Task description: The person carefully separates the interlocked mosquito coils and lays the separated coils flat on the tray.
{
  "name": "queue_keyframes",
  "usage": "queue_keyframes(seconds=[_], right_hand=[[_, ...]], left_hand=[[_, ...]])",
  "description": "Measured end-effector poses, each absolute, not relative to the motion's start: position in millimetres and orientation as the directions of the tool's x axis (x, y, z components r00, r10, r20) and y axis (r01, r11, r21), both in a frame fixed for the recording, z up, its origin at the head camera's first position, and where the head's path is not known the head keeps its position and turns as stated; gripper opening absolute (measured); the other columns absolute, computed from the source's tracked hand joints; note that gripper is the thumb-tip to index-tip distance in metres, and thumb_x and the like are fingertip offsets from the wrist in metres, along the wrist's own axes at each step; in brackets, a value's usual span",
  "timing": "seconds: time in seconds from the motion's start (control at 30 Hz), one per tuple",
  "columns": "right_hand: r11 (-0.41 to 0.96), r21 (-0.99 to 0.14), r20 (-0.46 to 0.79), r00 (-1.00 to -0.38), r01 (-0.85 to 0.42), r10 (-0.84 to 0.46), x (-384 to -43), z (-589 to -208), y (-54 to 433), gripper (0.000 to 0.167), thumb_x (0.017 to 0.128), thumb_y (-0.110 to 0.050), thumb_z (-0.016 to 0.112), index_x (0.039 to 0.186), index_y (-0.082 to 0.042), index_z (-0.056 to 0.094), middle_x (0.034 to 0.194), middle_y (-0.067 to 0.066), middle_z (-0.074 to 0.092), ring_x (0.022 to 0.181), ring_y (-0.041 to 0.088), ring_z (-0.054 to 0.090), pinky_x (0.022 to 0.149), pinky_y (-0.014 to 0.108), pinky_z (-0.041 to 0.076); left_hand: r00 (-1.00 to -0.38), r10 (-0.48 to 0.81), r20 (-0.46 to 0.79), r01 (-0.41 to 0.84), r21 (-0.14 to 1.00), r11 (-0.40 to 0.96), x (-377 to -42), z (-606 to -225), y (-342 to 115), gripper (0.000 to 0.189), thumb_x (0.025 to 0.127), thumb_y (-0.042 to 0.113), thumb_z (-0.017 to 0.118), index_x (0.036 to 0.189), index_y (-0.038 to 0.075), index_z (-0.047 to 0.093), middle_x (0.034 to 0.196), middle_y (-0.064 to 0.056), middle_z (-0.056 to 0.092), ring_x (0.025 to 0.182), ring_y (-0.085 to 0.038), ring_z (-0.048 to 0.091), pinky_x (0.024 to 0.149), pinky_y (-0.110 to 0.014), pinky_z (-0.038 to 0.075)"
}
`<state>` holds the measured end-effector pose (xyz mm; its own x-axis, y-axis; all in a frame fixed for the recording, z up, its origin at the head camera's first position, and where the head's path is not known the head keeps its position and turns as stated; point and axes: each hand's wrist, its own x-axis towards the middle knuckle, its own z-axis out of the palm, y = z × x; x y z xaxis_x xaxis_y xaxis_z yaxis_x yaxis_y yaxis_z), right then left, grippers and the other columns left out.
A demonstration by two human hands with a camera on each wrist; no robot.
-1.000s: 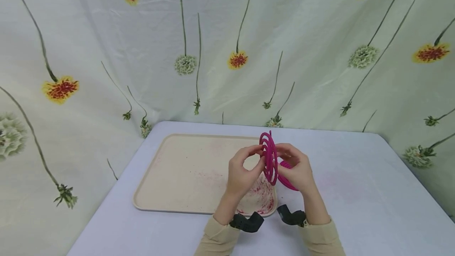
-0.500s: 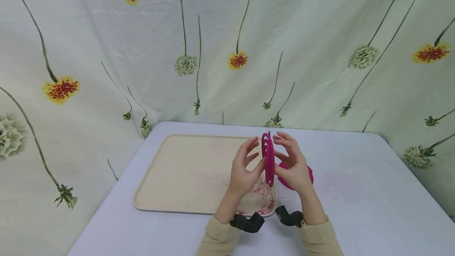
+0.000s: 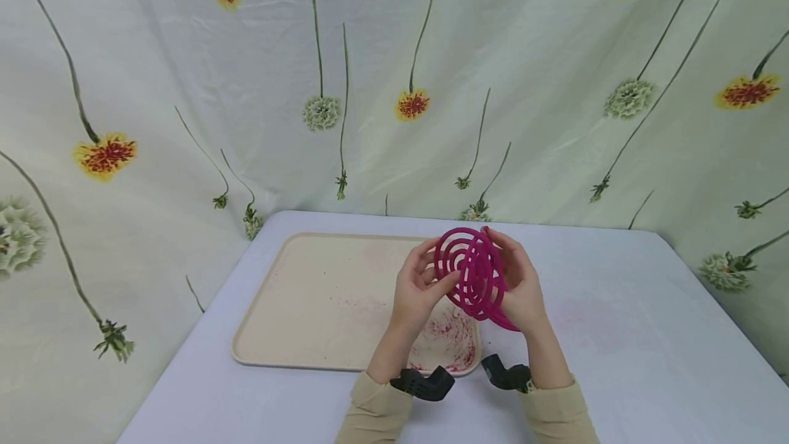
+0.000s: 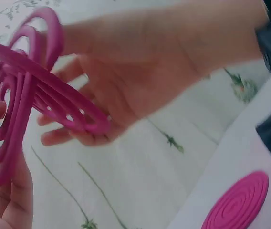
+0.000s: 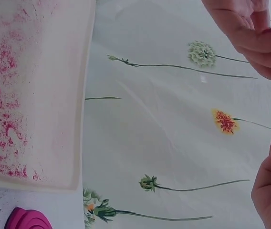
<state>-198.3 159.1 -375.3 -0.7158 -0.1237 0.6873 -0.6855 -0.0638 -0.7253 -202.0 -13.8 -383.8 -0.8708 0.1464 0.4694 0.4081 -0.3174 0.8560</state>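
Both hands hold up a magenta openwork piece of concentric rings (image 3: 470, 267), its rings fanned out at differing tilts. My left hand (image 3: 414, 288) pinches its left side, thumb in front and fingers behind. On the right side, my right hand (image 3: 524, 288) grips the rim, with a fingertip at the top. In the left wrist view, the ringed piece (image 4: 23, 90) spans between the right hand (image 4: 121, 86) and the left fingers (image 4: 4, 202). A second magenta disc of concentric rings (image 4: 238, 202) lies flat on the table; the head view shows only its lower edge.
A beige tray (image 3: 308, 300) lies on the white table (image 3: 616, 334), left of and below the hands. Pink-red specks and smears (image 5: 4, 114) mark its near right corner. A flower-printed cloth (image 3: 370, 156) hangs behind the table. Each wrist bears a black device (image 3: 425, 384).
Half a second ago the rings stood nearly flat and edge-on between both thumbs. Now they are fanned out and turned toward the camera; the hands have closed in on the rim.
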Motion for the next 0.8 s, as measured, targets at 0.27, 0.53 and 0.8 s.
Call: queue_keyframes(seconds=[0.27,0.53,0.8], right_hand=[[-0.094,-0.793,0.609,-0.781,-0.601,-0.14,-199.0,-374.4,165.0,0.073,0.075,0.015,0.065,0.139,-0.001,0.033,0.134,0.007,0.041,0.111,0.017,0.053,0.08,0.03,0.054],[-0.156,-0.822,0.569,-0.801,-0.548,-0.184,-196.5,-374.1,167.9,0.05,0.08,0.014,0.062,0.117,-0.019,0.054,0.126,0.001,0.05,0.112,0.016,0.052,0.083,0.029,0.053],[-0.117,-0.821,0.571,-0.8,-0.559,-0.184,-197.1,-376.5,165.7,0.047,0.08,0.013,0.061,0.112,-0.022,0.059,0.128,-0.002,0.051,0.114,0.018,0.05,0.08,0.032,0.054]], left_hand=[[-0.91,0.196,0.366,0.262,0.873,-0.412,-202.3,-382.6,-17.7,0.054,0.088,-0.002,0.061,0.135,0.006,0.038,0.116,-0.023,0.061,0.103,-0.025,0.064,0.088,-0.039,0.05],[-0.898,0.221,0.38,0.21,0.813,-0.544,-201.5,-381.8,-17.1,0.04,0.09,-0.009,0.052,0.122,0.014,0.044,0.111,-0.007,0.061,0.102,-0.022,0.063,0.084,-0.036,0.052],[-0.884,0.239,0.403,0.24,0.828,-0.506,-200.4,-383.5,-14.1,0.028,0.091,0.001,0.058,0.102,0.025,0.068,0.112,-0.008,0.057,0.101,-0.02,0.059,0.087,-0.037,0.05]])
